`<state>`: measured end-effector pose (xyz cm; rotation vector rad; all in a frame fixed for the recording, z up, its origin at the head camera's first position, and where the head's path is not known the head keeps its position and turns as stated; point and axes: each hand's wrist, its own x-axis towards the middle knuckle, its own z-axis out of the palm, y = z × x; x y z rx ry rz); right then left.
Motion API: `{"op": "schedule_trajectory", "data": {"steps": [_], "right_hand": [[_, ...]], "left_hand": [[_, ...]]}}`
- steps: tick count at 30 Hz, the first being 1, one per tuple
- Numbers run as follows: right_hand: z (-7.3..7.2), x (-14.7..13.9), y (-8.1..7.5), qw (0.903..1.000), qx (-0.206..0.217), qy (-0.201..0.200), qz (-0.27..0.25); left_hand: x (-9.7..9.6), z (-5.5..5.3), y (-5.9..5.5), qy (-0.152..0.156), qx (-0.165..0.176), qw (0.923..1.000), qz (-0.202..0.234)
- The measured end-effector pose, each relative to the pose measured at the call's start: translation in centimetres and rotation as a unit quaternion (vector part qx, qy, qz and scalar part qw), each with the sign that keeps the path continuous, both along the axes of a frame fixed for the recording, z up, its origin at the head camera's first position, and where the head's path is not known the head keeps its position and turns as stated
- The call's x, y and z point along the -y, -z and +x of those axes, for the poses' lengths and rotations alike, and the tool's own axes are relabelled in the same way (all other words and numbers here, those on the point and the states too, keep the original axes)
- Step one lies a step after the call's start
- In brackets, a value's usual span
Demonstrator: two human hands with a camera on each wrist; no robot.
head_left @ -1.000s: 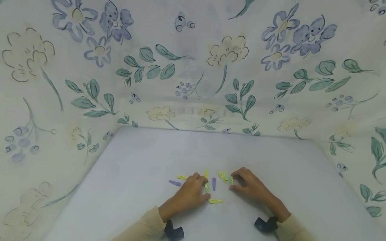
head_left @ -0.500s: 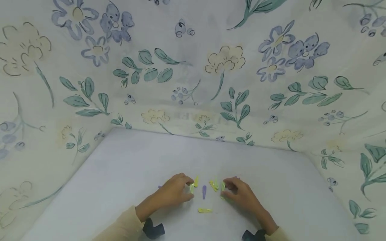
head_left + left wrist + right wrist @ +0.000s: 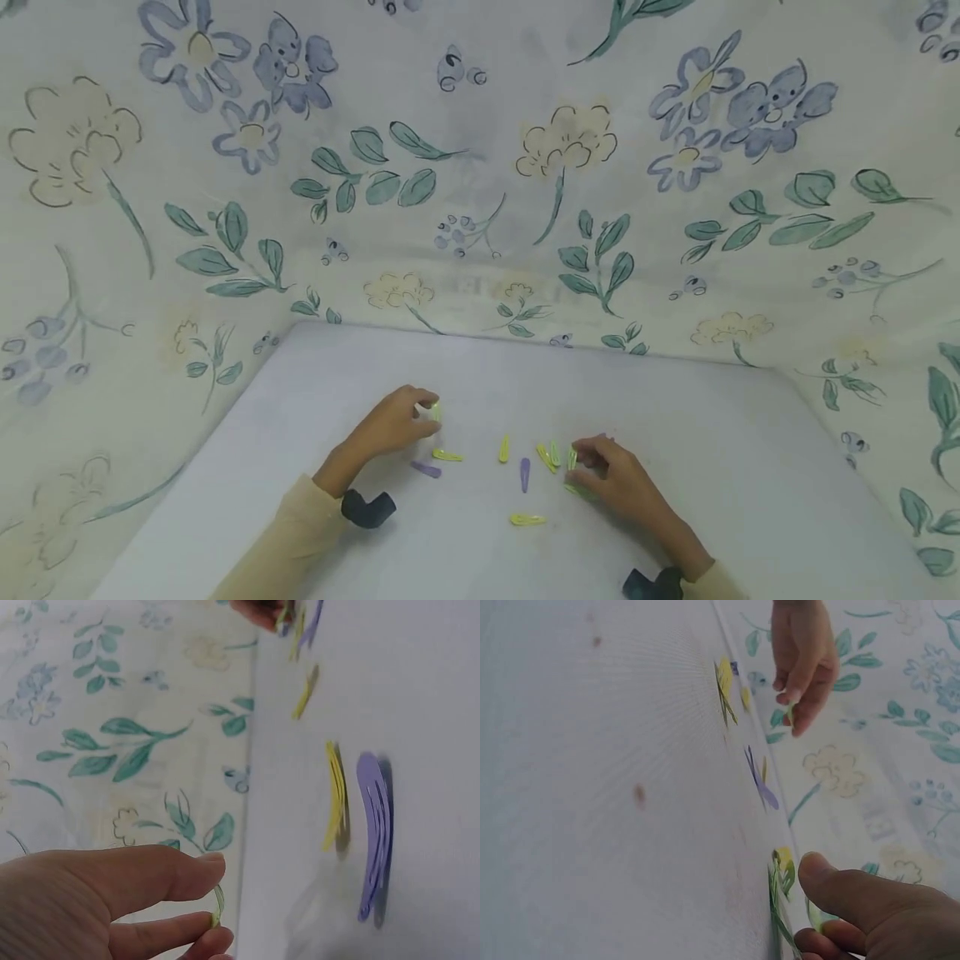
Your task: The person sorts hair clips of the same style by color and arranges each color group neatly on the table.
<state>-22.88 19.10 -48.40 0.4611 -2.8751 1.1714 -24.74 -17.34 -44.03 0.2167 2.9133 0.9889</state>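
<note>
Floral cloth (image 3: 465, 200) fills the background, its blue, cream and green print running off the frame; faint lettering low on the cloth, unreadable. White tabletop (image 3: 420, 358) in front, near edge out of view.

Beige left sleeve (image 3: 281, 542) cut by the lower edge; right sleeve (image 3: 718, 582) shows only a corner. Left hand (image 3: 386, 427) sits toward the left of the tabletop, thumb and fingertips pinching a pale green snap clip (image 3: 436, 411). Left wrist view shows just a sliver of that clip, the rest behind the fingers. Right hand (image 3: 618, 475) pinches a green snap clip (image 3: 572, 459); its outer fingers are hard to make out. Black wrist devices: left one (image 3: 368, 507) whole, right one (image 3: 652, 583) cut off below.

Loose hair clips, all on the tabletop. Left purple clip (image 3: 427, 469) lies near a yellow clip (image 3: 447, 456), apart from it. Middle purple clip (image 3: 525, 475) lies between the hands, an upright-pointing yellow clip (image 3: 504, 450) just beside. Nearest yellow clip (image 3: 528, 520) lies crosswise. By the right fingertips, a slanted yellow clip (image 3: 546, 458) and a light green clip (image 3: 555, 454), side by side; cannot tell whether touching. Smallest showing: one end of a yellow-green clip (image 3: 572, 489), remainder hidden under the right hand.
</note>
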Motion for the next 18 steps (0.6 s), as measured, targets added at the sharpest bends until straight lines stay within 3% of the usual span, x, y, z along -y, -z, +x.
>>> {"op": "schedule_trajectory", "data": {"steps": [3,9,14,18], "right_hand": [[-0.3,-0.2,-0.1,0.9999,-0.006,-0.009,-0.006],[0.1,0.5,0.3,1.0,0.002,-0.003,-0.009],[0.5,0.6,0.6,0.9997,0.018,0.016,-0.005],[0.0,0.4,0.4,0.9998,-0.008,0.018,-0.001]], "left_hand": [[1.0,-1.1,0.3,-0.01,0.013,0.9999,-0.005],[2.4,-1.3,1.1,-0.015,0.019,0.9996,-0.011],[2.3,-1.7,1.7,-0.003,0.014,0.9999,-0.006],[2.0,-2.5,1.8,0.014,0.013,0.9997,0.016]]}}
